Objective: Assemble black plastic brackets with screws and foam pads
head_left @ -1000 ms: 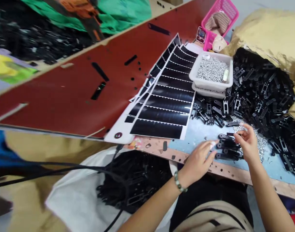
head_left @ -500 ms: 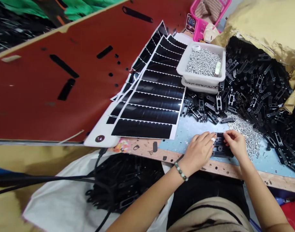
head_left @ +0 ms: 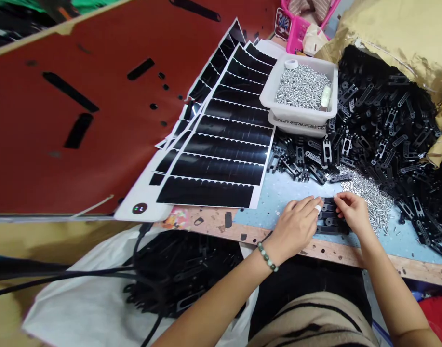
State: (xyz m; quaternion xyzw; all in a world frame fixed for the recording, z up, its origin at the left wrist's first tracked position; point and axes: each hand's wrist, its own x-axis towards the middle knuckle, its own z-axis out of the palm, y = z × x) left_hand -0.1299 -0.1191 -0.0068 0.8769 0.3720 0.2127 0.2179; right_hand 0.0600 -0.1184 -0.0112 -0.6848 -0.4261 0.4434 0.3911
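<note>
Hidden or unclear:
- The left hand (head_left: 296, 226) covers the left end of the small stack of flat black plastic link pieces (head_left: 329, 222). The right hand (head_left: 353, 214) covers its right end. Only the middle shows, so the pieces cannot be counted.
- Both thumbs are out of sight.
- The big heap of black plastic link pieces (head_left: 387, 120) runs under the crumpled gold fabric sack (head_left: 397, 33) and off the right edge.
- The pink plastic basket (head_left: 296, 41) is cut off at the top, and its contents are not clear.
- The near white bag (head_left: 98, 303) is blurred. It holds dark pieces.

Counts:
- Two hands.
- One green bead bracelet (head_left: 267, 256), on the left wrist.
- One white taped fingertip (head_left: 317, 208), on the left hand.
- Two stacked white plastic trays (head_left: 298, 110), the upper one full of small silver screws.
- One loose patch of silver screws (head_left: 370, 195).
- At least four fanned white sheets carrying black strips (head_left: 221, 154).
- One red-brown board (head_left: 79, 120), far left.

Position: the stack lies on the pale blue tabletop (head_left: 282, 193), near its front edge. It is between the two hands and just left of the loose screws.

Fingers:
- Left: held together and extended, tips touching the stack's left end. Cannot tell whether they grip it.
- Right: bent and closed down over the stack's right end.
</note>
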